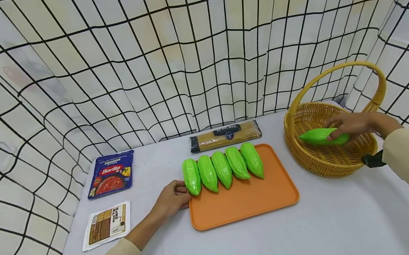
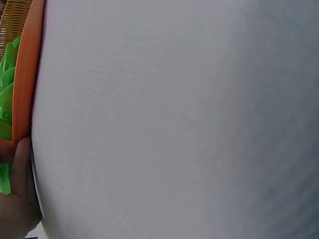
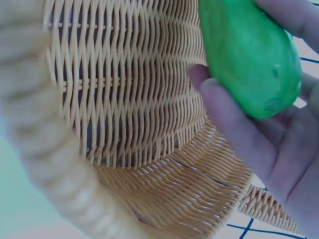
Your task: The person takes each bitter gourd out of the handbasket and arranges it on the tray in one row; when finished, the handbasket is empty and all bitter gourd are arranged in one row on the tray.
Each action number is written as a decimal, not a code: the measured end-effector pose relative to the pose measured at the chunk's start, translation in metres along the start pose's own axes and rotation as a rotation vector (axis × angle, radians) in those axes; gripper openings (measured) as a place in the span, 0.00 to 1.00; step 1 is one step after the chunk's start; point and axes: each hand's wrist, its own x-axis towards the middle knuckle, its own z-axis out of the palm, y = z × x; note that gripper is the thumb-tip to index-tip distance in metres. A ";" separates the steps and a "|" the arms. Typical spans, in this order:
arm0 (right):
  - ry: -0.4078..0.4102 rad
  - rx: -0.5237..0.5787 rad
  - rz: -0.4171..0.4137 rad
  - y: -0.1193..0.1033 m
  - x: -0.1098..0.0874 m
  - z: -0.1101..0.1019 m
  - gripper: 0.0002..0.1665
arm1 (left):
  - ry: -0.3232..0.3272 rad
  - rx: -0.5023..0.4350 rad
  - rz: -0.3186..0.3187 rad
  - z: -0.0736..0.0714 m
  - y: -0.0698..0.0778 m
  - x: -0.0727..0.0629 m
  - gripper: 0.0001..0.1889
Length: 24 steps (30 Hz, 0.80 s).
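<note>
My right hand (image 1: 352, 124) grips a long green vegetable (image 1: 319, 135) with a pointed tip, fingers and thumb on either side of it. It is inside the wicker basket (image 1: 294, 151); in the right wrist view the rounded end of this smooth green vegetable (image 3: 254, 59) shows between the fingers. At the left rim of an orange tray (image 1: 243, 205), my left hand (image 1: 172, 198) pinches the edge. Several similar green vegetables (image 1: 222, 169) lie side by side along the tray's back half, the leftmost right by my left fingers.
Behind the tray lies a pack of spaghetti (image 1: 228, 136). Towards the left are a blue Barilla sauce pouch (image 1: 110, 174) and a white-and-brown packet (image 1: 106, 225). The basket's tall handle (image 1: 334, 66) arches over my right hand. Black netting (image 1: 197, 61) surrounds the table.
</note>
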 end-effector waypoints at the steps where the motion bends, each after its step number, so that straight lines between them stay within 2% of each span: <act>1: 0.016 -0.002 -0.015 0.000 -0.001 0.001 0.47 | -0.002 0.003 0.000 0.000 0.000 0.000 0.25; 6: 0.121 -0.019 -0.080 -0.004 -0.008 0.003 0.41 | -0.005 0.003 0.000 -0.001 0.000 0.000 0.25; 13: 0.310 -0.112 -0.151 -0.007 -0.021 0.004 0.34 | -0.007 0.009 0.000 0.000 0.001 0.000 0.25; 16: 0.346 -0.133 -0.167 -0.009 -0.025 0.006 0.35 | -0.010 0.013 0.002 0.000 0.001 0.001 0.25; 24: 0.401 -0.103 -0.177 -0.019 -0.034 0.014 0.37 | -0.010 0.018 -0.002 -0.001 0.000 0.000 0.25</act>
